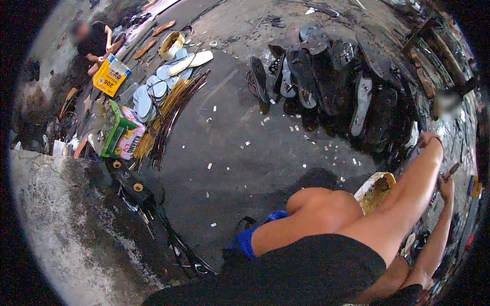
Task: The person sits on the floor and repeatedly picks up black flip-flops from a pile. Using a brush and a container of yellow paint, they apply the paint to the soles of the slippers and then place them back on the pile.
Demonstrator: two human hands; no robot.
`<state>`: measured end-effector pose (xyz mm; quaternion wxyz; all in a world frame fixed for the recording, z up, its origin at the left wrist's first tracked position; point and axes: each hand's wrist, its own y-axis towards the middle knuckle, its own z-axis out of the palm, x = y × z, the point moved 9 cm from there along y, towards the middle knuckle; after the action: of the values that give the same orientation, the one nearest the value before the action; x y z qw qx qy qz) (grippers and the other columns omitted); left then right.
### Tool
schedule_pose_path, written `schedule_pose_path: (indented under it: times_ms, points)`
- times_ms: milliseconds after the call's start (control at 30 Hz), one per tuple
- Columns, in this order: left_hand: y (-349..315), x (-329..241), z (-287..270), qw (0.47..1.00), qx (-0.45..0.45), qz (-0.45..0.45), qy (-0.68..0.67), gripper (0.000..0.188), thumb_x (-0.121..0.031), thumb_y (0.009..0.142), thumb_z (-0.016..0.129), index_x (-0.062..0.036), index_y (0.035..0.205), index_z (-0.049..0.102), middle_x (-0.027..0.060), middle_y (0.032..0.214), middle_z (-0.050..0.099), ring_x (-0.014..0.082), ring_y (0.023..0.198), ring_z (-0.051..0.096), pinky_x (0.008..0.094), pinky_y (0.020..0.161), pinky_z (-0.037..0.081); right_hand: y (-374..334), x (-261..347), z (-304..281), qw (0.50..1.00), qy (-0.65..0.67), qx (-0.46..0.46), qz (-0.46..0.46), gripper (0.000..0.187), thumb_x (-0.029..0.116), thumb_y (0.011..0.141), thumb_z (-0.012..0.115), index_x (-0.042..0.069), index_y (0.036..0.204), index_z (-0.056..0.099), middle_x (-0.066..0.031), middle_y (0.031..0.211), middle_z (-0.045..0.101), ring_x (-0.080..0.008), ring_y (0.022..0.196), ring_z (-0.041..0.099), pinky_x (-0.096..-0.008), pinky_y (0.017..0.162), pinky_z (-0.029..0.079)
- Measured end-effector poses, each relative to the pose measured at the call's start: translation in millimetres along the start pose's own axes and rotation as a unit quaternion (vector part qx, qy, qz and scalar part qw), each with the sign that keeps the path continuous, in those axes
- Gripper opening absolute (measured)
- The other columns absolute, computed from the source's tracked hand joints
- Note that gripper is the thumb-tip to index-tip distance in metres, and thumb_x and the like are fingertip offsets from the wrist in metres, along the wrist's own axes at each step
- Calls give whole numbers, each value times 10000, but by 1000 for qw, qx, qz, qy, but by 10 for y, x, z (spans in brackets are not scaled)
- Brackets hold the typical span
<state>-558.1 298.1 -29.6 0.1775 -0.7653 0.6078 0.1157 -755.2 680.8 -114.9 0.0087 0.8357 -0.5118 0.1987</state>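
Both my arms reach out to the right side of the head view. My left hand (431, 141) is closed, its fingers curled beside the dark, wet shoe soles (375, 109); what it grips is too small to make out. Lower down, near the right rim, my right hand (446, 186) is closed around a slim, brown, stick-like tool (452, 171), whose kind does not show clearly. Under my left forearm stands a whitish tub (376, 184) with yellowish, stained insides, partly covered by the arm and my bent knee.
Several black sandals (301, 76) lie in a row at the back. Light blue soles (157, 86), thin strips (173, 115) and a green-and-pink package (124, 133) lie at left. Another person (92, 43) holds a yellow sheet (111, 75). White scraps dot the dark floor (240, 137).
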Motion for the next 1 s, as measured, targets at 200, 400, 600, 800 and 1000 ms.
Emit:
schedule_pose_path:
  times_ms: [200,400,600,800,1000]
  points:
    - [138,-202,-162,999,-17,40,-3,362,-314,844,665,-73,1104,742,171,1142,718,331,1058,689,453,919,539,-28,-720,-497,1000,11,-22,-16,233,190,913,683,29,818,543,-37,649,566,-146,582,551,-335,527,430]
    - [370,-327,-1,996,25,73,40,366,-320,849,661,-75,1111,738,172,1133,719,334,1047,692,453,917,540,-155,-468,-796,993,-112,-42,25,290,257,881,690,-16,848,599,-85,660,600,-185,599,554,-385,567,441]
    - [767,-35,149,978,105,166,67,386,-362,869,645,-85,1125,728,168,1122,719,337,1030,693,444,915,542,-456,482,-1090,966,-186,-175,49,527,482,914,602,-35,907,707,-259,857,701,-382,846,688,-506,768,501]
    - [453,39,95,976,134,168,34,344,-320,867,575,-74,1052,729,212,1081,696,339,1020,681,427,917,515,-1063,497,-1846,958,-159,-228,74,474,510,907,648,50,993,723,-214,857,714,-345,837,703,-470,754,519]
    - [230,491,-70,980,102,159,55,342,-190,903,657,14,1177,676,195,1082,728,306,1015,708,387,915,539,-1730,-235,-1307,952,-34,-241,184,464,442,871,709,9,1037,723,-207,915,732,-353,878,709,-457,811,549]
